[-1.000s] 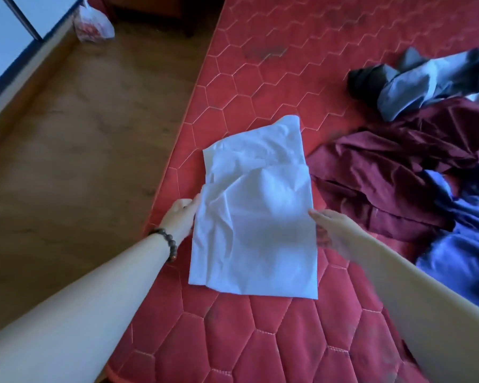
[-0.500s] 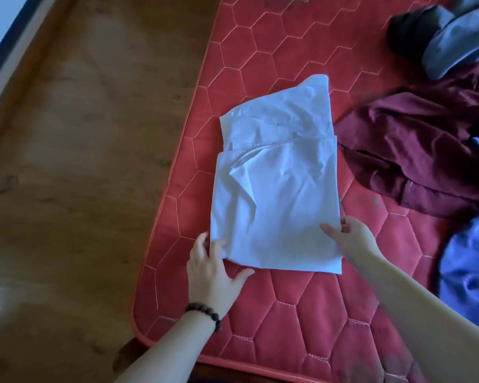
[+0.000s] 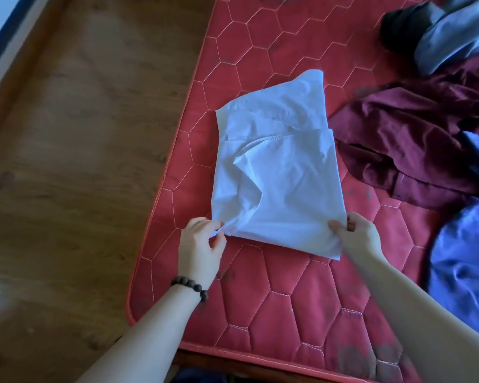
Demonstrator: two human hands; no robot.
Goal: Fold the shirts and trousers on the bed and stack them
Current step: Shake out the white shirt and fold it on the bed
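A white shirt, partly folded into a rough rectangle, lies on the red quilted mattress near its left edge. My left hand, with a bead bracelet on the wrist, pinches the shirt's near left corner. My right hand grips the near right corner, thumb on top of the cloth. To the right lie an unfolded maroon garment, a blue garment and a grey and black garment, all loose and crumpled.
The mattress edge runs diagonally on the left, with wooden floor beyond it. The mattress's near edge lies just below my forearms. A white wall base shows at the top left.
My hands slid from the shirt's sides down to its near corners and now pinch them. The view has shifted forward and down over the shirt.
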